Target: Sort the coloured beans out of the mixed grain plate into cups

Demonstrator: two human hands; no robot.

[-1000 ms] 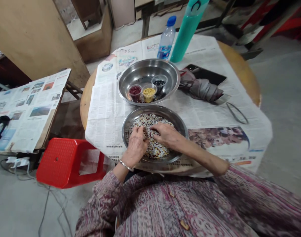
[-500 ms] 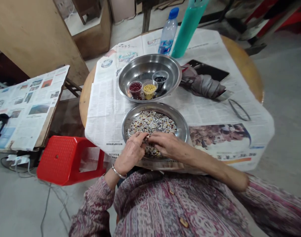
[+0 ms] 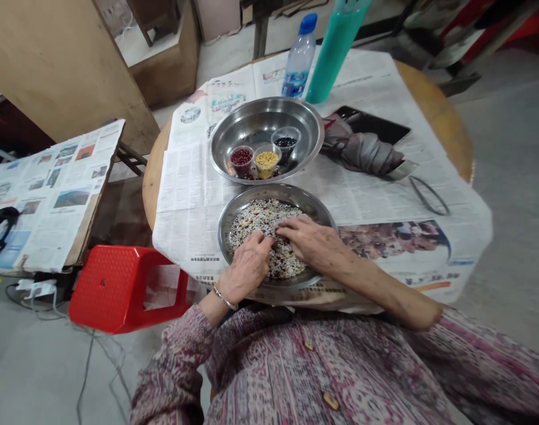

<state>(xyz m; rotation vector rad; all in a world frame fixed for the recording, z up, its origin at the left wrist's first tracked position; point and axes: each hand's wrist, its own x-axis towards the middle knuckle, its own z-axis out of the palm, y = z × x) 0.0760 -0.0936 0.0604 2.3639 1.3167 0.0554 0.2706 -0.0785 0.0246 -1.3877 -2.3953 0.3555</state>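
Left of both bowls: a flat passage over newspaper (image 3: 180, 189), running to the edge of the table (image 3: 437, 118). Centre: front bowl (image 3: 320, 209) and rear bowl (image 3: 251, 121), rims apparently meeting, bar a low path between them. Left grip (image 3: 252, 262) and right grip (image 3: 307, 239) obstruct the front bowl's near half; room remains above its far half. Rear: water bottle (image 3: 299, 59) and green bottle (image 3: 337, 53) form a tall barrier. Right: umbrella (image 3: 369, 154) blocks the rear bowl's flank; nearer, flat newspaper gives passage beside the front bowl.
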